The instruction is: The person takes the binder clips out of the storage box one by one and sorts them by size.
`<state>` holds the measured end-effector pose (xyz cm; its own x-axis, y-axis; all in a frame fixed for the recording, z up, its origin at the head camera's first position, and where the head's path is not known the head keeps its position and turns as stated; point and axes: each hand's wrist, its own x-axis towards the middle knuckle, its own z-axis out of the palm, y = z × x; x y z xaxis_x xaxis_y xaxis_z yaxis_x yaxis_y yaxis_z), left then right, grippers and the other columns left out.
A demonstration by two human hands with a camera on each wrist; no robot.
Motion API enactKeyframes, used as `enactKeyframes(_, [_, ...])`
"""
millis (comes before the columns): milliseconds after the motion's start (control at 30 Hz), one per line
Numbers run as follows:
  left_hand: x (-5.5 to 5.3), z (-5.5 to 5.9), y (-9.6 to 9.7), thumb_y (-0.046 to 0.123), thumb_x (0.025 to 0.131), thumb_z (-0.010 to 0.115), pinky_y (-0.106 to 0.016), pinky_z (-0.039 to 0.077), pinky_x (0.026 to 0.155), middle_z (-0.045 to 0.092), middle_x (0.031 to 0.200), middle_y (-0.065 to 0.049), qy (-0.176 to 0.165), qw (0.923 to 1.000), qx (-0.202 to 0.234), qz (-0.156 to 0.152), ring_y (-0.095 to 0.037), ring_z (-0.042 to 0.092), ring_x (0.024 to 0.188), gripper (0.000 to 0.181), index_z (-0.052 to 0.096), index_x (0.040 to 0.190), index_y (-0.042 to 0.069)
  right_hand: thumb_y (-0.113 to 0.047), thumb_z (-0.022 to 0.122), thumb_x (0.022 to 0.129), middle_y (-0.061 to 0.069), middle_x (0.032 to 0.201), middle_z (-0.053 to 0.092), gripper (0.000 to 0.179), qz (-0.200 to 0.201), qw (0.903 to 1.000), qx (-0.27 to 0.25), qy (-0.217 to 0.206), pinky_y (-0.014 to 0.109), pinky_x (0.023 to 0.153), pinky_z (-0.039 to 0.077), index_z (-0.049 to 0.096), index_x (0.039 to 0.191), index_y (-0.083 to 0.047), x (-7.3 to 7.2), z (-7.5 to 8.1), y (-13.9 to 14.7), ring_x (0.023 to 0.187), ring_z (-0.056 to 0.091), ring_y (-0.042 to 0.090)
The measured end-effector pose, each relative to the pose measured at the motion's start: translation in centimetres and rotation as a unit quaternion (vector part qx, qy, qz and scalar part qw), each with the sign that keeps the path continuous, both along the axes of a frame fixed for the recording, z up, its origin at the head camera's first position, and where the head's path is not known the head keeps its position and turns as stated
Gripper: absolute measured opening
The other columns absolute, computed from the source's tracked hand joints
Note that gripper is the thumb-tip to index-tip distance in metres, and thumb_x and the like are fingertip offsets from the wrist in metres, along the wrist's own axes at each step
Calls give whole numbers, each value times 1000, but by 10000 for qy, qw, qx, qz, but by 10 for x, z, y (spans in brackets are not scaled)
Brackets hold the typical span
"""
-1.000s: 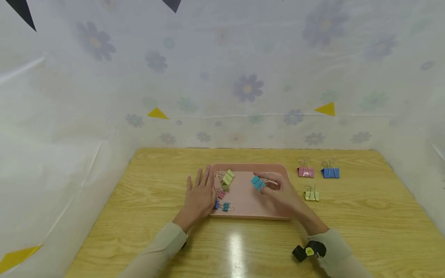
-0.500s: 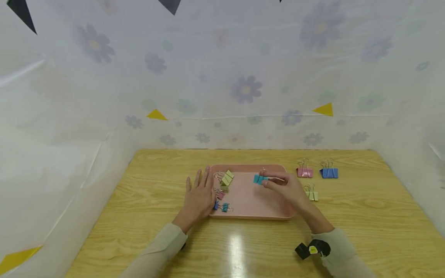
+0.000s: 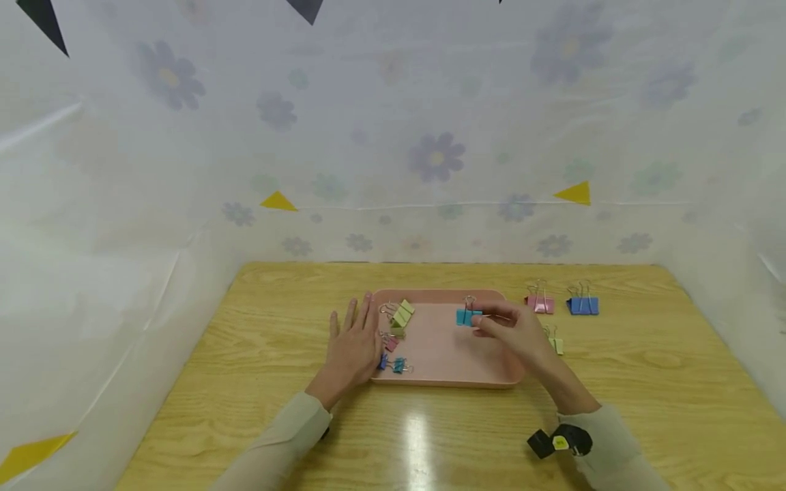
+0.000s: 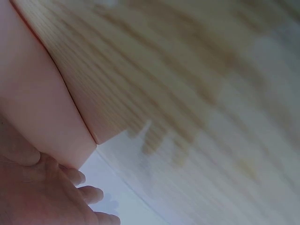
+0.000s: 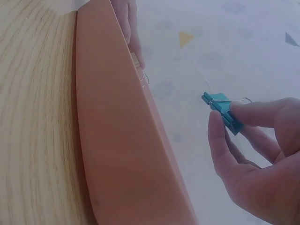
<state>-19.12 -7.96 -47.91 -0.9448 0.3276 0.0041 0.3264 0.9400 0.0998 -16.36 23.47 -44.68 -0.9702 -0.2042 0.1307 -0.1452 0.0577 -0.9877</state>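
Gripping by thumb and fingertips, the right hand [image 3: 514, 332] is clamped on one end of a light-blue binder clip [image 3: 463, 317], held up above the right half of a pink tray [image 3: 442, 384] with its wire handles upward; the left hand [image 3: 351, 348] lies with straight fingers along the tray's left edge, its grip closed on nothing.

Since the pinch takes only one end, the likeliest trouble is the clip twisting or slipping out, to fall into the tray or, if carried further right, over the rim; the right wrist passes close to a yellow clip [image 3: 557, 345] on the tabletop [image 3: 295, 450] and could knock it over if it swings low; too much weight from the left hand might slide or tip the tray, and a careless shift there could disturb the small clips beside it.

That yellow clip is partly covered by the right hand, as is the tray's right wall; a pink clip [image 3: 391, 344] and a dark-blue clip [image 3: 383, 361] are partly hidden by the left hand; the left wrist view is hazy and shows no clips; in the right wrist view the tray wall blocks its contents, and whether the further fingers touch the held clip is unclear.
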Motion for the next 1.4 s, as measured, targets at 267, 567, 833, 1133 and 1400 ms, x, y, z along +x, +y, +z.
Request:
enactKeyframes(267, [0, 0, 1, 30, 111, 30, -66, 9, 120, 7, 172, -9, 18, 10000, 19, -14, -35, 11, 157, 62, 12, 166, 7, -12, 77, 93, 6, 119, 71, 33, -396, 9971, 638, 81, 27, 88, 56, 70, 120, 5, 6, -1, 0, 101, 72, 16])
enactKeyframes(567, [-2, -2, 0, 31, 111, 30, -66, 8, 120, 6, 172, -8, 14, 10000, 41, 5, -35, 11, 157, 63, 11, 166, 8, -17, 79, 92, 5, 120, 72, 34, -660, 9940, 868, 113, 28, 85, 58, 73, 122, -2, 14, -7, 10, 103, 69, 14])
enactKeyframes(833, [-5, -6, -5, 31, 111, 29, -67, 10, 120, 8, 172, -9, 87, 10000, 0, -20, -36, 11, 157, 63, 11, 166, 8, -12, 77, 93, 11, 119, 73, 36, -682, 9939, 847, 173, 31, 82, 60, 71, 125, 3, 23, -11, 22, 101, 73, 11])
enactKeyframes(1133, [-3, -5, -5, 31, 111, 28, -66, 9, 120, 9, 172, -8, 75, 10000, 36, 48, -35, 10, 157, 62, 11, 166, 7, -13, 74, 96, 14, 123, 72, 31, -795, 9883, 1199, 514, 26, 80, 59, 73, 123, 1, 28, -9, 35, 100, 71, 9])
enactKeyframes(1400, [-2, -4, -2, 30, 111, 29, -66, 11, 120, 11, 172, -9, 106, 9999, 54, 66, -35, 13, 157, 62, 11, 166, 6, -16, 74, 97, 6, 112, 76, 28, -1046, 9781, 1692, 613, 18, 85, 53, 74, 121, -2, 34, -8, 55, 103, 66, 1])
